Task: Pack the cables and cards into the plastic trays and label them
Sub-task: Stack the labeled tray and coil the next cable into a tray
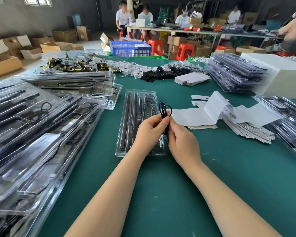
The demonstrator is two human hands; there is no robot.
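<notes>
Thin black cable point(164, 111), folded into a small bundle, pinched between my left hand point(149, 130) and right hand point(181, 141), loops sticking up. Directly under it: clear plastic tray point(138, 124) flat on the green table, lengthwise away from me, long dark rods in its left channels, another cable coiled at its far end.

Packing workshop/warehouse floor: green surface point(161, 194) stacked with filled trays point(41, 134), cardboard boxes point(5, 64) on the floor, blue crate point(130, 48), workers at back tables point(195, 31).
</notes>
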